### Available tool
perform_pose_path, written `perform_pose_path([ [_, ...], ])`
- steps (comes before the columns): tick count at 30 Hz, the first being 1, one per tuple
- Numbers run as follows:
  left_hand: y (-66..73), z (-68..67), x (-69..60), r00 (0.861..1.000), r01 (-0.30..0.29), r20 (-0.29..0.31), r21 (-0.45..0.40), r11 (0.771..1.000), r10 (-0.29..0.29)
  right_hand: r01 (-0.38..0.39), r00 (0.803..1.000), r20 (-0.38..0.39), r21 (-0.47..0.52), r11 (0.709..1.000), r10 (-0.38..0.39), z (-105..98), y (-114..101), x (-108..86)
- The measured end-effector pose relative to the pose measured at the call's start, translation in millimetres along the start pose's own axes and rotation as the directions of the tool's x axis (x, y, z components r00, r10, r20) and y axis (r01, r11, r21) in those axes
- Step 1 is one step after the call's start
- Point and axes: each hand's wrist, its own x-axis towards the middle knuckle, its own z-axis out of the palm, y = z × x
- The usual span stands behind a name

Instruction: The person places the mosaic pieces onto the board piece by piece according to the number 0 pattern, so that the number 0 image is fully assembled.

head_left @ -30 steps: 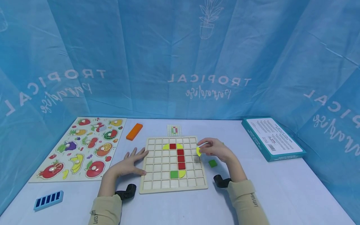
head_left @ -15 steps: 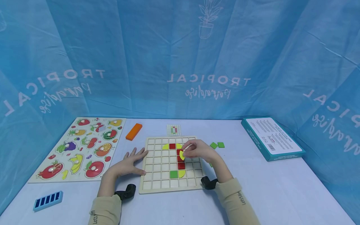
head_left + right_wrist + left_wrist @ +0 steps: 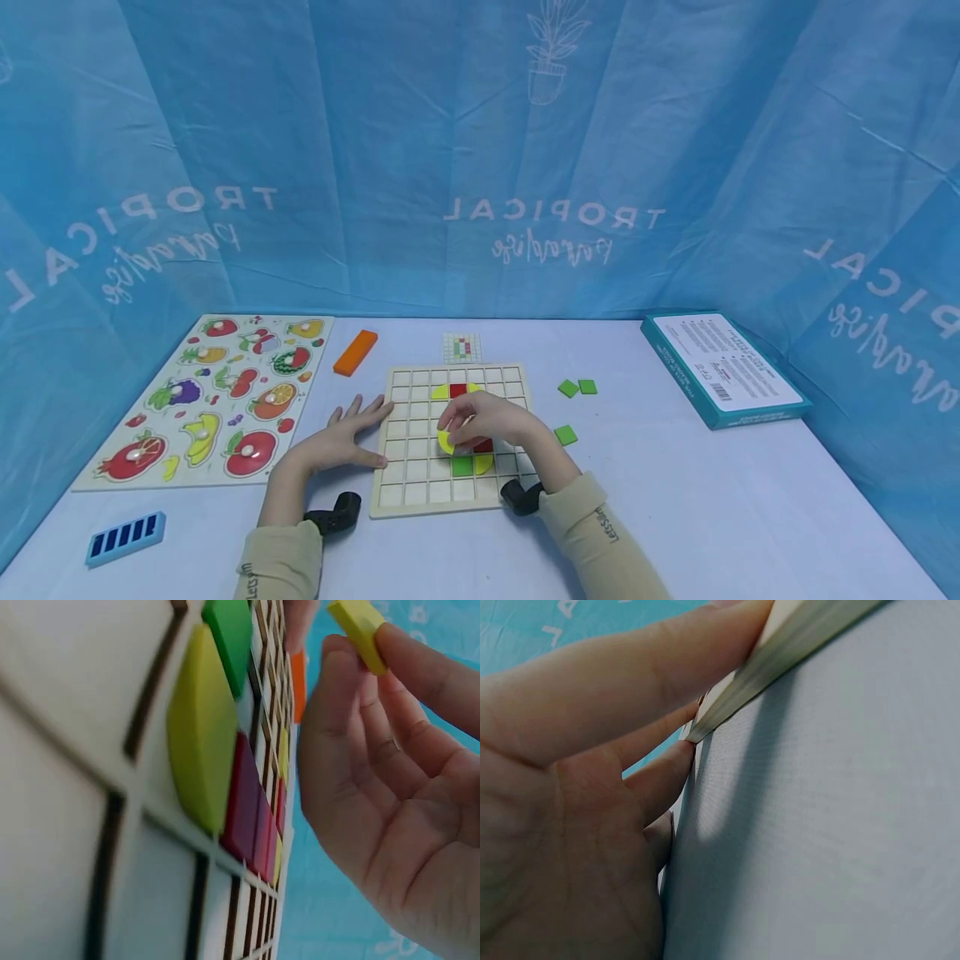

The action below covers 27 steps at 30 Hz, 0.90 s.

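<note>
My right hand [image 3: 480,418] pinches a yellow rounded tile [image 3: 361,630] between thumb and fingertip, above the middle of the wooden grid board [image 3: 408,496]. Several tiles sit in the board's squares: a red tile [image 3: 457,390] between two yellow ones near the back, red tiles partly hidden under the hand, and a green tile [image 3: 462,467] beside a yellow tile [image 3: 201,735]. With fingers spread, my left hand [image 3: 337,439] touches the board's left edge; its thumb and fingertips meet the rim in the left wrist view.
Behind the board lies a small pattern card [image 3: 461,347]. Loose green tiles [image 3: 566,435] are to its right. A fruit puzzle board [image 3: 247,350], an orange block [image 3: 356,352] and a blue slotted piece [image 3: 126,539] lie left. A teal box [image 3: 723,371] is at back right.
My right hand has carried the yellow tile leftward from the board's right edge to over its middle. More loose green tiles now show at right. The left hand keeps its place.
</note>
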Motion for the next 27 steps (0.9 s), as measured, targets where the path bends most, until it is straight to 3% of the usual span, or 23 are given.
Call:
perform_pose_path([
  [12,-0.6,0.3,0.6,1.000,0.010,0.004,0.001,1.000,-0.010,-0.043,0.999,0.011,-0.177,0.983,0.046,14.5,-0.8,7.4],
  [20,-1.5,0.9,0.6,1.000,0.014,0.003,0.004,1.000,-0.014,-0.052,0.998,-0.052,-0.374,0.926,0.034,23.4,-4.9,9.8],
  [27,-2.3,0.7,1.1,1.000,0.011,0.003,0.001,1.000,-0.011,-0.049,0.997,-0.076,-0.463,0.885,0.015,27.7,-9.0,11.1],
])
